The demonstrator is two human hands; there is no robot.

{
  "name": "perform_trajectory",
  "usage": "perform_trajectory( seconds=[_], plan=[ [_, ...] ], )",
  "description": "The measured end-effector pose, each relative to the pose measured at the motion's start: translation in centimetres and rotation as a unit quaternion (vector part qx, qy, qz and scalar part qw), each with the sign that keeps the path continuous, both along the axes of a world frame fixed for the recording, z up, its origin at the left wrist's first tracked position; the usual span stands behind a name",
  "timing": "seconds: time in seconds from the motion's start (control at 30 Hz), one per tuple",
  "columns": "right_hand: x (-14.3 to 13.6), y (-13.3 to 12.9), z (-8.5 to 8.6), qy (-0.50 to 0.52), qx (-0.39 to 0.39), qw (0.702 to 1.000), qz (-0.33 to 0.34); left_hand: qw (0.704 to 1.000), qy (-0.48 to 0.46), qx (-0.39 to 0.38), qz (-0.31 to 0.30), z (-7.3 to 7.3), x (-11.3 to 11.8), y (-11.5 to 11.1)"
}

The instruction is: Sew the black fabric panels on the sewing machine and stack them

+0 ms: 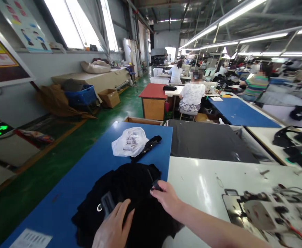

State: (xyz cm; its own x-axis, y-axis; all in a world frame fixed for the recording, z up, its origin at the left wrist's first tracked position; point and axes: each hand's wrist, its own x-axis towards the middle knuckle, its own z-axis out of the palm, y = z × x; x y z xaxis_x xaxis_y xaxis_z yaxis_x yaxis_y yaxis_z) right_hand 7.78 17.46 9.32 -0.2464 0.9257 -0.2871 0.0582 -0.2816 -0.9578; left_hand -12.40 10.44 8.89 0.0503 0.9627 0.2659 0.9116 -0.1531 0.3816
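A heap of black cloth [130,182], likely garments, lies on the blue tabletop [70,186] in front of me. My left hand [114,224] rests on its near left part, fingers stretched out and the thumb apart. Just beyond these fingertips are a dark grey strip [107,202] and a shiny metal ring [99,207] on the cloth. At the heap's right side my right hand [168,198] is closed in a pinch on a small dark piece [156,185]. Whether that piece is part of the cloth or a separate thing, I cannot tell.
Behind the heap lie a white plastic bag [129,142] with labels inside and a black strip with metal eyelets [147,148]. Sewing machine parts [267,213] stand on the white table [200,186] at right. Beyond, co-workers [193,93] sit at tables.
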Motion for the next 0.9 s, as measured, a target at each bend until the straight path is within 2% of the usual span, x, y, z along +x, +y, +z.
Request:
perform_trajectory(
  seconds=[0.1, 0.17, 0.27, 0.4, 0.53, 0.67, 0.77, 0.9],
  plan=[
    [1.8, -1.0, 0.2, 0.014, -0.017, 0.998, -0.061, 0.996, 0.036, -0.031, -0.081, -0.2, 1.0, 2.6],
    [3.3, -1.4, 0.4, 0.013, -0.025, 0.995, -0.096, 0.986, 0.057, -0.065, -0.144, 0.2, 2.6, 3.9],
    [5.7, -1.7, 1.0, 0.011, -0.030, 0.990, -0.136, 0.966, 0.102, -0.104, -0.214, 1.6, 6.5, 5.5],
    [9.1, -1.9, 1.6, 0.017, -0.031, 0.985, -0.170, 0.937, 0.175, -0.105, -0.283, 3.5, 12.6, 7.6],
    [11.5, -2.4, 0.9, 0.041, -0.026, 0.978, -0.202, 0.912, 0.164, -0.124, -0.355, 3.8, 16.7, 9.1],
    [13.5, -2.8, -0.5, 0.048, -0.070, 0.969, -0.230, 0.891, 0.129, -0.195, -0.388, 3.5, 19.0, 9.9],
    [15.8, -3.4, -0.8, 0.022, -0.100, 0.962, -0.251, 0.882, 0.124, -0.226, -0.395, 3.2, 20.8, 10.4],
    [20.3, -6.0, -2.1, -0.079, -0.041, 0.951, -0.297, 0.885, 0.139, -0.221, -0.386, 2.5, 22.5, 11.2]
  ],
)
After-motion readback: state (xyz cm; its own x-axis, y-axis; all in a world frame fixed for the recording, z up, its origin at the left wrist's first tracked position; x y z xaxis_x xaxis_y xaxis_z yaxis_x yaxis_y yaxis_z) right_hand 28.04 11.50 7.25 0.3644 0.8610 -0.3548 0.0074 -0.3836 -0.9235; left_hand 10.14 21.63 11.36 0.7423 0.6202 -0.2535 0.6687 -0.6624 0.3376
